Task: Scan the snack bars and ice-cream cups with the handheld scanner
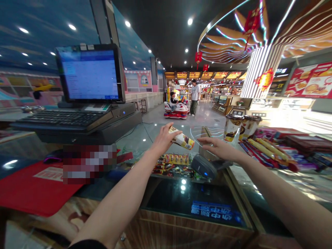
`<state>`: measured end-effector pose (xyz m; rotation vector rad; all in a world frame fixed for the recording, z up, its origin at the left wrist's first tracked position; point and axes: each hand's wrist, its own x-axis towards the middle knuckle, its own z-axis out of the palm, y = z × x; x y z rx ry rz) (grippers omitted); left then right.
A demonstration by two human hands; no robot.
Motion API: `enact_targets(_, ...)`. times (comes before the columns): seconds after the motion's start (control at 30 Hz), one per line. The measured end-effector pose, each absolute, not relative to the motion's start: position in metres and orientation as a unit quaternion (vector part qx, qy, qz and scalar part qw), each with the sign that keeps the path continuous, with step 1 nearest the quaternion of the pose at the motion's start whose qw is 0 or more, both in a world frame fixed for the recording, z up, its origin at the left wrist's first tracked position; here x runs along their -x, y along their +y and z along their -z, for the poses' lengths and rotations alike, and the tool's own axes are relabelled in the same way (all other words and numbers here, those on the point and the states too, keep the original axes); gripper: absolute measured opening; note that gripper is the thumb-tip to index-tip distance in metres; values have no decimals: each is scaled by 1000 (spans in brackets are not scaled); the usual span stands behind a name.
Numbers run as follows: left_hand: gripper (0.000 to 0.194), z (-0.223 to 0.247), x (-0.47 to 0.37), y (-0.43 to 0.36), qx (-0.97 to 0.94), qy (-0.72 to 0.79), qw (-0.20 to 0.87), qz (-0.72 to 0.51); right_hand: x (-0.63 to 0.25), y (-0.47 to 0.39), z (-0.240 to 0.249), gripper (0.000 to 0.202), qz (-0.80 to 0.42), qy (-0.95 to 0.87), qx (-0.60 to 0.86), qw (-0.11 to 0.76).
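Bright shop hall ahead: glossy floor (204, 120), striped column (259, 69) far right, a standing person (195, 95) and a seated person (173, 98) on a red-and-white ride (176, 110) at far centre. Near me runs a reflective glass counter (171, 197) with a wood-grain front (186, 228). Left side is taken up by a lit monitor (90, 74), a black keyboard (59, 117) and, nearer, a red mat (28, 190).

Printed cup (182, 139) is tilted above the counter, at centre. My left hand (164, 138) has it by one end, thumb and fingers pinching its side. My right hand (219, 147) reaches in from the right, palm lowered, fingers extended and close together, near the cup's other end but apart from it. Dark scanner (203, 166) sits just below that hand, small packets (176, 163) to its left.

Edges: a straight trim (238, 197) divides the counter on the right. Beyond it, lidded cups (233, 128) stand upright behind long snack packs (271, 152). Open room: the dark near glass between my forearms, and a small gap between the hands.
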<state>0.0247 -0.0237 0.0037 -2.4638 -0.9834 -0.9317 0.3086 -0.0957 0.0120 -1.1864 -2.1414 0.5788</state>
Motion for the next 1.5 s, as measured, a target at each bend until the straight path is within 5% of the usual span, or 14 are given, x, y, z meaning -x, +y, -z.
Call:
enact_targets(0.23, 60, -9, -30, -27, 874, -263, 154, 377, -284, -72, -18, 55, -271, -801, 437, 306)
enact_targets(0.57, 91, -14, -36, -32, 866, -290, 103, 395, -291, -70, -5, 50, -285, -798, 424, 319)
enact_targets(1.2, 83, -21, -24, -36, 836, -356, 166, 384, -273, -71, -18, 52, -387, -713, 503, 298)
enact_targets(1.5, 56, -21, -30, -32, 850, -282, 108, 432, -272, -76, -19, 52, -422, -690, 511, 292)
